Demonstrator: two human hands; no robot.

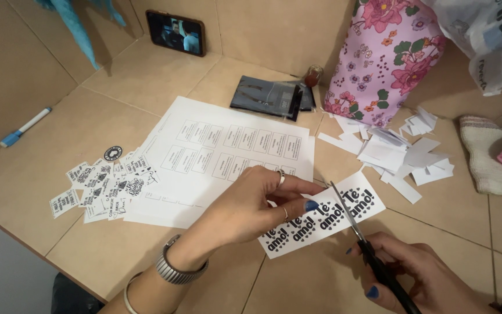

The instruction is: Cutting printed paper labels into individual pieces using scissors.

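Beige tiled floor (117, 75) — left hand (251, 209) pinching glossy paper strip (326, 218), right hand (419, 276) gripping slim scissors (367, 247).

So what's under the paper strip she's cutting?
Under the strip lies tan floor tile; its left end overlaps the printed sheets. The left hand and scissors cover part of it, hiding what's beneath there.

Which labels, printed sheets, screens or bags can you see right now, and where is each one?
Label strip: white, bold black lettering, held by left hand, scissors in right hand.
Cut labels: small black-and-white pieces, left.
Printed sheets: white, boxed rows, centre.
Phone: dark, lit screen, against far wall.
Floral bag: pink, upper right.
White offcuts: right.
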